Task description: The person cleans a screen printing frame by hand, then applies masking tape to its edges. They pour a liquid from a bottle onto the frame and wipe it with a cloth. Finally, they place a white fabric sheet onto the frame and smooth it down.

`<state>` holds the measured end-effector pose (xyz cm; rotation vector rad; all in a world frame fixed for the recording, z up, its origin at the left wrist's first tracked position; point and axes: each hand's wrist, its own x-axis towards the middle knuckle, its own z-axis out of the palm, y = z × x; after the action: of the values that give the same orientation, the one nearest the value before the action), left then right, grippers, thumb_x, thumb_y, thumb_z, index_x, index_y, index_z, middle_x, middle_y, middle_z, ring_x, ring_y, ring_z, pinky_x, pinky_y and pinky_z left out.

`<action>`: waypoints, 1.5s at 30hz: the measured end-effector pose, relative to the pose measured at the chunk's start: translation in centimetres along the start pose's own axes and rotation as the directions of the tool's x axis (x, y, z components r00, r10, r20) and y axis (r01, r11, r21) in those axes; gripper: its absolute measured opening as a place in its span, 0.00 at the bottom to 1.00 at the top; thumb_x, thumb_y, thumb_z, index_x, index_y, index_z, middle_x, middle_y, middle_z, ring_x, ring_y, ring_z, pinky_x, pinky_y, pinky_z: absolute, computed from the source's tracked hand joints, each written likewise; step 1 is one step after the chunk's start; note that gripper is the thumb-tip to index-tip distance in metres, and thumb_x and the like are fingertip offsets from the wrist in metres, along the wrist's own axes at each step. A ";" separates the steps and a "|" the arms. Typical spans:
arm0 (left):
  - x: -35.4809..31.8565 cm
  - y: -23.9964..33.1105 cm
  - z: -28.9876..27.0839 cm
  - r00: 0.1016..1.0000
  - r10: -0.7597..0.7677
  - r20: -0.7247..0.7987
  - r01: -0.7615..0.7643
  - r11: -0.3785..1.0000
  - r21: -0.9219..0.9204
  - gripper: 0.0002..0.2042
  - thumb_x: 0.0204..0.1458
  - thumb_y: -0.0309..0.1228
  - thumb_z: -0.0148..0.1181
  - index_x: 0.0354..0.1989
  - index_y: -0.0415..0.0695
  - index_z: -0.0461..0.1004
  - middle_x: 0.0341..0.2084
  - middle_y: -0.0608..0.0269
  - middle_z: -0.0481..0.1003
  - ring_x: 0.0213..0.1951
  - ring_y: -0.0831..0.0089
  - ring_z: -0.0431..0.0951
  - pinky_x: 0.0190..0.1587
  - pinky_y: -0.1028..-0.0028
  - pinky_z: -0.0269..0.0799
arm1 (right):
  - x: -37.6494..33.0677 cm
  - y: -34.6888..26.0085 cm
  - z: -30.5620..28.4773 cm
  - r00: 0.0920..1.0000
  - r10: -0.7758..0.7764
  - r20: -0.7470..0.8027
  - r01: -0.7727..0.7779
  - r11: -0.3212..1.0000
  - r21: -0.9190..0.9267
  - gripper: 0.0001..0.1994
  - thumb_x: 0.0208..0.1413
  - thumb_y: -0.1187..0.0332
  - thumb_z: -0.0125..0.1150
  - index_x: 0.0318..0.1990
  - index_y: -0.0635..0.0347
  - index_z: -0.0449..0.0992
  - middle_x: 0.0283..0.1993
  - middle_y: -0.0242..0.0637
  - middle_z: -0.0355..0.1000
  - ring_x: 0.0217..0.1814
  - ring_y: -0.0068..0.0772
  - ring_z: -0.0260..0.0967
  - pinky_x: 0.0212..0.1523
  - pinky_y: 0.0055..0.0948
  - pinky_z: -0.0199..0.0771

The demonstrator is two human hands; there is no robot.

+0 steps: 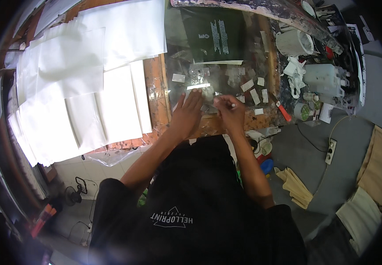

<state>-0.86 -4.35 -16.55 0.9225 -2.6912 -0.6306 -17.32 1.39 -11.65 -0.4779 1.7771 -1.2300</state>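
My left hand (pixel 188 114) lies flat near the front edge of a glassy work surface (pixel 180 95), its fingers stretched out. Beside it, my right hand (pixel 231 117) is closed, thumb and fingers drawn together over the same surface. A small pale bit shows at those fingers, too small to name. Beyond both hands a dark green printed sheet (pixel 233 39) lies on the surface, with a pale strip along its near edge. Several small white rectangular pieces (pixel 255 96) are scattered to the right of my right hand, and another white piece (pixel 178 78) lies beyond my left hand.
Stacks of translucent white sheets (pixel 124 101) cover the table's left side. A red-handled tool (pixel 283 112) rests at the right edge. Farther right stand a white bucket (pixel 294 43), a crumpled white cloth (pixel 294 73) and a plastic jerrycan (pixel 325 79). A stained bar (pixel 261 11) crosses the far side.
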 end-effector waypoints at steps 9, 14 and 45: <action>-0.3 -1.8 -1.9 0.775 -0.564 -0.287 0.333 0.749 -0.573 0.19 0.61 0.25 0.56 0.60 0.37 0.68 0.44 0.51 0.76 0.42 0.59 0.77 0.45 0.64 0.75 | 7.3 1.4 2.8 0.986 -0.083 0.143 0.138 0.890 -0.435 0.11 0.57 0.63 0.69 0.37 0.65 0.82 0.28 0.32 0.75 0.29 0.22 0.68 0.32 0.28 0.69; 1.1 -2.0 -1.6 0.747 -0.575 -0.333 0.343 0.763 -0.548 0.20 0.61 0.26 0.57 0.61 0.35 0.67 0.43 0.51 0.75 0.43 0.59 0.76 0.46 0.62 0.73 | 8.4 1.3 3.5 0.984 -0.068 0.167 0.145 0.849 -0.508 0.10 0.58 0.65 0.67 0.36 0.65 0.83 0.26 0.30 0.75 0.29 0.19 0.66 0.32 0.27 0.67; 7.3 -0.6 0.6 0.440 -0.854 -0.278 0.749 0.520 -0.411 0.36 0.42 0.38 0.75 0.62 0.49 0.64 0.46 0.60 0.69 0.53 0.58 0.66 0.55 0.55 0.54 | 8.9 0.1 2.6 0.988 -0.144 -0.052 0.031 0.522 -0.852 0.24 0.49 0.45 0.70 0.25 0.62 0.81 0.25 0.47 0.78 0.31 0.49 0.79 0.36 0.44 0.76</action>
<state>-6.44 -9.18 -16.77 2.0205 -1.5630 -0.7315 -19.82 -6.41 -16.04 -1.0812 2.4302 -0.3222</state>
